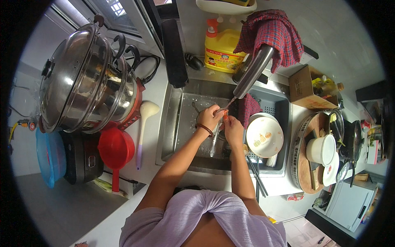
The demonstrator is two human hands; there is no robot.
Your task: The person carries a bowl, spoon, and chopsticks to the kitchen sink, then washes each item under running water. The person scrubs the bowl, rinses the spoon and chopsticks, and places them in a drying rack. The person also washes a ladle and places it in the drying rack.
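Over the steel sink (188, 123), my left hand (211, 117) and my right hand (232, 126) meet just below the end of the steel faucet (253, 74). Water runs from the faucet onto the fingers of both hands and on down into the basin. Between the fingertips is a small orange item (226, 113), too small and too covered to name. A clear shiny thing shows at the left fingertips; whether it is water or an object, I cannot tell. A metal utensil handle (195, 107) shows beside my left hand, partly hidden.
A grey draining basket (285, 139) with a patterned bowl (264, 136) and chopsticks (257, 179) stands right of my hands. Farther right is a round wooden board (304, 173) with a knife and white bowl. A ladle (142, 132), red dipper (115, 146) and large steamer (83, 83) stand left.
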